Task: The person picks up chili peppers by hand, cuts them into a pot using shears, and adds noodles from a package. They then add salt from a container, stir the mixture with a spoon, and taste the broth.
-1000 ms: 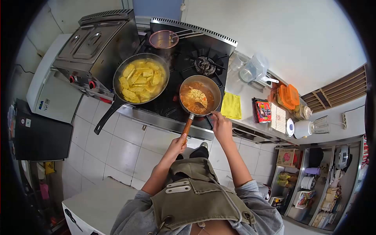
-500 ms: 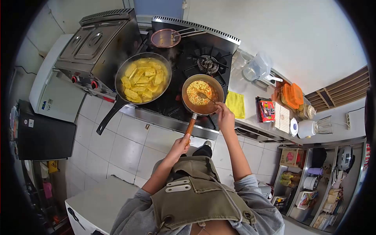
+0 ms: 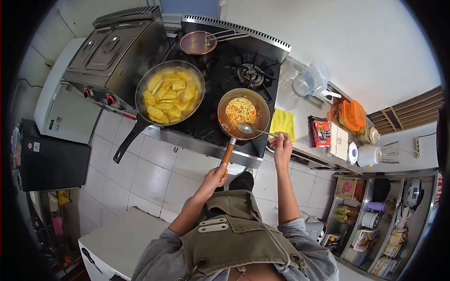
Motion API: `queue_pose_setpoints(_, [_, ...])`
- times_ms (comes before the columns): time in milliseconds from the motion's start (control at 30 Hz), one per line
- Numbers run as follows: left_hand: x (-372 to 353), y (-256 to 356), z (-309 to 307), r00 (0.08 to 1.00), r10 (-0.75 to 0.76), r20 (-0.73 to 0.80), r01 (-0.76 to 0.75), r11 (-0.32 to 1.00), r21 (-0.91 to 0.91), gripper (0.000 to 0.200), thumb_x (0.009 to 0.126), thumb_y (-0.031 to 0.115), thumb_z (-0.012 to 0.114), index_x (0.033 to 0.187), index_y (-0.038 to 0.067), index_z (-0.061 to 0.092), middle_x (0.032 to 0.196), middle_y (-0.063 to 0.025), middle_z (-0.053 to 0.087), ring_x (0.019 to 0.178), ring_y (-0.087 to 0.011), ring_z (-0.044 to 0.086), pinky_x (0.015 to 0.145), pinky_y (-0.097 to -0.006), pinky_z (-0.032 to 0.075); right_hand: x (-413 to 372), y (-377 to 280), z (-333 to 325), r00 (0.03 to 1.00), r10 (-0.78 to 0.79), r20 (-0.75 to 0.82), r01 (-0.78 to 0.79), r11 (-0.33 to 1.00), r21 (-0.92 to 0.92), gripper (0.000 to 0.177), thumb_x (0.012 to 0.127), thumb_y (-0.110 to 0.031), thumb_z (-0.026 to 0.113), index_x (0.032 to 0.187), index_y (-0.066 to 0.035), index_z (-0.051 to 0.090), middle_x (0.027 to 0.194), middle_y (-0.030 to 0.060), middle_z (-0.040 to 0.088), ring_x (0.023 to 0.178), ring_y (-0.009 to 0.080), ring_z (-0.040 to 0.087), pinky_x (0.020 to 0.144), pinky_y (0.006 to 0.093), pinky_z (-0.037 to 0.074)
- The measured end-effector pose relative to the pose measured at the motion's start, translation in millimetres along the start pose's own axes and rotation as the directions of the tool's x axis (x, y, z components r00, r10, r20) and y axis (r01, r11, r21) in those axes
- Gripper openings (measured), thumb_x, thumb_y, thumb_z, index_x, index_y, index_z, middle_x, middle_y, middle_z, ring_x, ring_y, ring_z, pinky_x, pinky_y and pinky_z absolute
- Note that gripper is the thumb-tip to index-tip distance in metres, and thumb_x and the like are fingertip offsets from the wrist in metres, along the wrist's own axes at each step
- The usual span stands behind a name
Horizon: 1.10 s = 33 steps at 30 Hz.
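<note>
My left hand (image 3: pixel 215 176) is wrapped round the wooden handle (image 3: pixel 228 153) of a small saucepan (image 3: pixel 267 110) on the stove's front right. In the pan, noodles with orange bits (image 3: pixel 240 110) lie in reddish-brown broth. A metal spoon (image 3: pixel 246 128) is pinched in my right hand (image 3: pixel 281 146), its bowl low in the pan over the broth beside the noodles. To the left, a large frying pan (image 3: pixel 137 100) holds yellow pieces in steaming liquid, its black handle (image 3: pixel 126 144) pointing toward the lower left; neither hand touches it.
A pinkish round lid or pan (image 3: pixel 194 43) with tongs sits at the stove's back. Right of the stove are a yellow cloth (image 3: pixel 282 122), a plastic jug (image 3: pixel 310 78), red packets (image 3: pixel 320 131) and orange containers (image 3: pixel 351 114). A white-topped surface (image 3: pixel 126 239) stands at lower left.
My right hand has moved right and slightly down, bringing the spoon from the noodles to the pan's lower right. The noodles sit in a more compact clump. My left hand keeps its hold.
</note>
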<state>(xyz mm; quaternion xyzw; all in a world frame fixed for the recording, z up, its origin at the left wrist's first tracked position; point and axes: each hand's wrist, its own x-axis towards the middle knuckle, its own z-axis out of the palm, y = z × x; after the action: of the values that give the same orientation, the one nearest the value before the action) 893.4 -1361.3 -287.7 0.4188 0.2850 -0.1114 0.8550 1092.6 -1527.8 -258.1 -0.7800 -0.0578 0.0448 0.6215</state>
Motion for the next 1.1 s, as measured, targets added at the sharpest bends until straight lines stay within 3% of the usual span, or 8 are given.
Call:
queue_pose_setpoints(167, [0.7,1.9,-0.5,1.0,-0.013,0.022,0.013,1.0,0.021,0.04,0.095,0.044,0.041,0.081,0.007,0.049,0.055,0.0045,0.036,0.042,-0.0035,0.028,0.039,-0.0189,0.022,4.9,6.6,6.6,0.997,0.072,0.014,-0.073,0.991,0.114,0.027,0.097,-0.024,0.042,0.095,0.0,0.054,0.065,0.008,0.059,0.056,0.0102,0.052,0.054,0.0228,0.042])
queue_pose_setpoints(800, [-0.6,2.9,-1.3,0.999,-0.015,0.034,0.014,0.999,0.028,0.039,0.095,0.042,0.04,0.08,0.008,0.049,0.057,0.0045,0.038,0.043,-0.0032,0.029,0.039,-0.0184,0.022,13.8,9.5,11.5,0.994,0.092,0.058,-0.089,0.995,-0.043,0.028,0.097,-0.022,0.041,0.092,0.002,0.055,0.062,0.007,0.057,0.053,0.0101,0.051,0.05,0.0237,0.041])
queue_pose_setpoints(867, [-0.7,3.7,-0.8,0.999,-0.015,0.032,0.014,1.0,0.028,0.039,0.096,0.042,0.04,0.08,0.008,0.049,0.057,0.0045,0.037,0.043,-0.0032,0.028,0.039,-0.0184,0.022,16.6,19.0,10.9,0.984,0.166,0.063,-0.173,0.978,0.114,0.027,0.096,-0.022,0.042,0.093,0.001,0.057,0.062,0.0064,0.058,0.053,0.0098,0.05,0.05,0.0227,0.04])
queue_pose_setpoints(967, [0.2,2.8,-0.6,1.0,-0.018,0.023,0.017,1.0,0.022,0.039,0.096,0.042,0.04,0.079,0.008,0.049,0.056,0.0047,0.037,0.043,-0.0031,0.028,0.039,-0.0183,0.021,16.5,20.6,9.2,0.956,0.284,0.075,-0.293,0.933,0.211,0.026,0.096,-0.023,0.044,0.094,-0.001,0.058,0.064,0.0056,0.059,0.054,0.0091,0.05,0.052,0.0214,0.039])
queue_pose_setpoints(1100, [-1.0,1.5,3.4,1.0,0.013,-0.02,-0.013,1.0,0.028,0.04,0.095,0.043,0.041,0.077,0.008,0.049,0.055,0.0052,0.036,0.042,-0.003,0.028,0.038,-0.0185,0.021,11.0,18.9,7.4,0.952,0.287,0.106,-0.306,0.898,0.316,0.025,0.096,-0.024,0.045,0.095,-0.003,0.059,0.067,0.0054,0.06,0.056,0.0084,0.049,0.054,0.0213,0.039])
